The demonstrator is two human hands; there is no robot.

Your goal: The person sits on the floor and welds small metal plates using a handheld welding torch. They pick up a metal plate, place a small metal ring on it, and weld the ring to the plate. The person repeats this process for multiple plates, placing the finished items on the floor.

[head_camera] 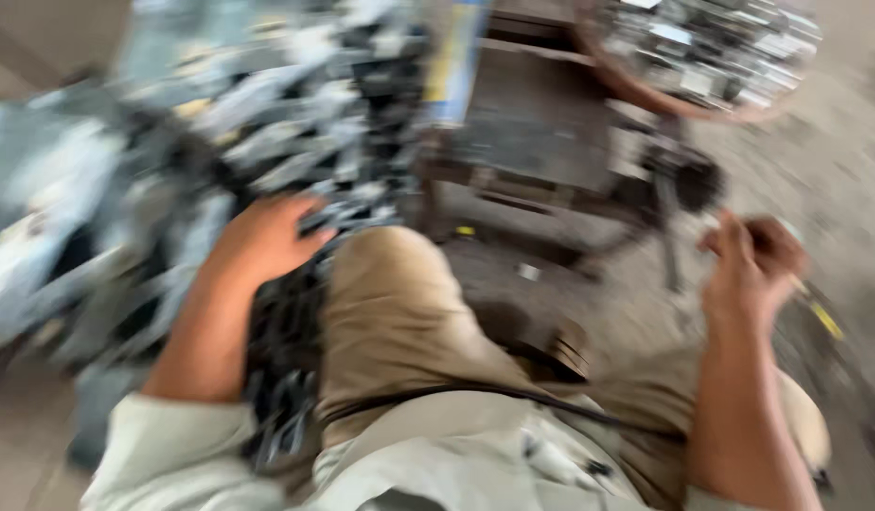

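Note:
The picture is heavily blurred by motion. My left hand (267, 237) reaches into a large heap of grey and black metal parts (267, 104) on the left, its fingers spread on the pieces; whether it grips one is unclear. My right hand (754, 270) is raised on the right with fingers curled around a thin tool with a yellow handle (821, 317). My knee in tan trousers (390, 293) sits between the two hands.
A low dark metal stand or workbench (532, 123) is straight ahead. A round basin of shiny metal parts (712, 47) rests at the upper right. Bare concrete floor (835, 161) lies to the right, with small bits scattered on it.

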